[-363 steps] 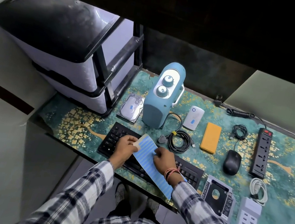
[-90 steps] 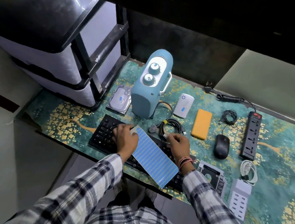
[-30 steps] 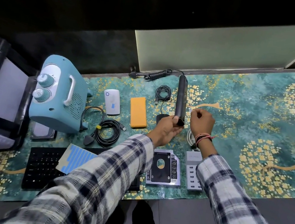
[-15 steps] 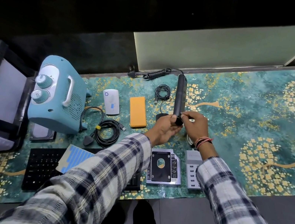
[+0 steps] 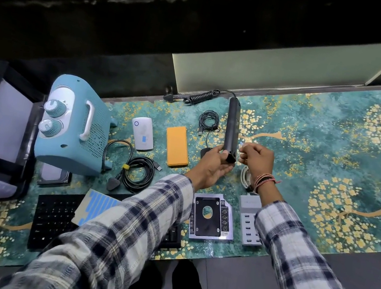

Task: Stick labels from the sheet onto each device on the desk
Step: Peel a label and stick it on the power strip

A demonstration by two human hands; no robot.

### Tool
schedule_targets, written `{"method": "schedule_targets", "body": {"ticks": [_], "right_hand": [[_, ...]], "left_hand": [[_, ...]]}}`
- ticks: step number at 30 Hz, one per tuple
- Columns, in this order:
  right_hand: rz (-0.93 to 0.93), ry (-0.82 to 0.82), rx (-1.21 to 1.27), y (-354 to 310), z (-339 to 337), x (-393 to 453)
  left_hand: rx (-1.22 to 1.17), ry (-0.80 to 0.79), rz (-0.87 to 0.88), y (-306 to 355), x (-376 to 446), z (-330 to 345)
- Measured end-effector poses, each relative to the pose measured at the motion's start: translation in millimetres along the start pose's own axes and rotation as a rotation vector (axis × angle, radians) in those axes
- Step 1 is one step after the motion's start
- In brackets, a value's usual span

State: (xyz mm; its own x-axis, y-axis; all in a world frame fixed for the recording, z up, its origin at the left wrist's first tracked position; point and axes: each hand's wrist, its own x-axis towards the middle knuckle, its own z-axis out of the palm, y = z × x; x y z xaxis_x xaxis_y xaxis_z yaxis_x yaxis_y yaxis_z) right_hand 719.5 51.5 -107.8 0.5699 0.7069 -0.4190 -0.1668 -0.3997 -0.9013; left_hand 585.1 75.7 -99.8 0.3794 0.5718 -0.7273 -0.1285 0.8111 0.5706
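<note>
Black and long, the power strip [image 5: 232, 128] stood tipped on its edge at about one o'clock from the frame's centre, its near end lifted off the desk mat [image 5: 331, 168] and gripped by the left hand [image 5: 213, 167], thumb on one side and fingers curled beneath. Just at three o'clock of that end, the right hand [image 5: 256, 159] was closed in a pinch on a small pale-blue label [image 5: 241, 145], held beside the strip; whether the label touched it could not be told. The strip's coiled cord [image 5: 199, 98] ran off toward eleven o'clock.

Farther out, the label sheet [image 5: 95, 206], with blue strips, lay over the black keyboard [image 5: 53, 217] at eight o'clock, partly hidden by the left sleeve. An orange power bank [image 5: 176, 145] and a white pocket router [image 5: 142, 132] bearing a blue label sat at ten o'clock, beside a teal heater [image 5: 74, 122] with two knobs. Below the hands lay a drive caddy [image 5: 212, 217] and a grey multi-port USB charger [image 5: 248, 219], with a white cable [image 5: 244, 176] between charger and right wrist.
</note>
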Motion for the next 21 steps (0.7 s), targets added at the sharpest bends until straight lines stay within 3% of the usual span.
{"method": "schedule_targets", "body": {"ticks": [7, 16, 21], "right_hand": [[-0.003, 0.038, 0.008, 7, 4, 0], [-0.042, -0.163, 0.035, 3, 6, -13], [-0.108, -0.169, -0.004, 8, 3, -15]], "left_hand": [[0.062, 0.012, 0.072, 0, 2, -1], [0.115, 0.009, 0.096, 2, -1, -1], [0.111, -0.003, 0.110, 5, 0, -2]]}}
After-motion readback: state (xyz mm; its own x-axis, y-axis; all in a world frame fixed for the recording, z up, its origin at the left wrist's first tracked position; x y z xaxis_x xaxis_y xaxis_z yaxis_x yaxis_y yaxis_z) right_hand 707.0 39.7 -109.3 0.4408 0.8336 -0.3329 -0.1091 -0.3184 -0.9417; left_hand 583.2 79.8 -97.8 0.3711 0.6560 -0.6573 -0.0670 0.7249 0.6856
